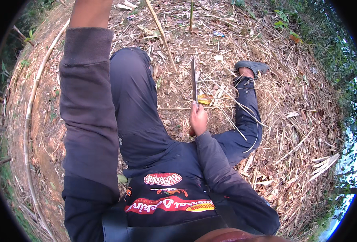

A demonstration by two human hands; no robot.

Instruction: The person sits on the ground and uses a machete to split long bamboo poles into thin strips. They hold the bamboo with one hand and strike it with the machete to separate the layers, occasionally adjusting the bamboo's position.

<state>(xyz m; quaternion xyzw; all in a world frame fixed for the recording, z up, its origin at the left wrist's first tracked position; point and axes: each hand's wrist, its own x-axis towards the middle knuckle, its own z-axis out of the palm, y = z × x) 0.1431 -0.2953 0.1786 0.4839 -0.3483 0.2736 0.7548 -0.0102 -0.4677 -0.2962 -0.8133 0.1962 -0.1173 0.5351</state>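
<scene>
My right hand (198,119) is closed around the handle of a long-bladed knife (194,80), its blade pointing away from me above the littered ground. Thin pale strips (246,108), perhaps split bamboo or cane, lie loosely across my bent right leg and the ground beside the blade. A yellow leaf (204,99) rests just right of the blade. My left arm reaches far forward past my raised left knee. Only the sleeve and bare forearm show; the left hand is cut off by the top edge, so what it touches is hidden.
A thin cut stick (160,30) slants down between my legs, near an upright green stem (191,16). Along the left runs a long pale pole (30,105). Dry leaves and bamboo scraps (295,133) cover the sloping ground. Green bushes (327,48) edge the right.
</scene>
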